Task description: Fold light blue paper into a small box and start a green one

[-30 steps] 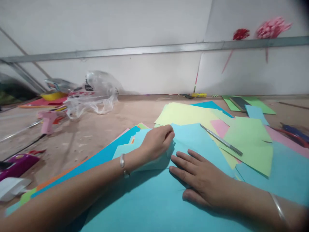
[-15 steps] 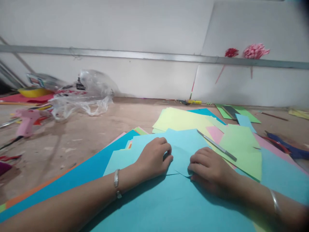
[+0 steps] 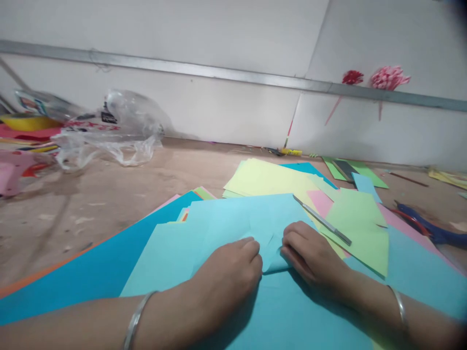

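Note:
A light blue sheet of paper (image 3: 222, 214) lies in front of me, its near edge curled up between my hands. My left hand (image 3: 233, 272) is closed on that near edge, its fingertips hidden behind the knuckles. On the other side, my right hand (image 3: 310, 250) pinches the same sheet with bent fingers. More light blue paper (image 3: 292, 311) lies underneath. A grey craft knife (image 3: 324, 221) rests just beyond my right hand, on the blue and green paper.
Yellow paper (image 3: 270, 175), green paper (image 3: 361, 218) and darker blue paper (image 3: 83, 272) spread around. Blue-handled pliers (image 3: 438, 231) lie at right. A plastic bag (image 3: 127, 126) and a pink glue gun (image 3: 12, 170) are at left. Paper flowers (image 3: 389, 78) hang on the wall.
My left hand has come down and closer to me, now at the sheet's near edge. That edge has curled up between the hands. The view has tilted slightly.

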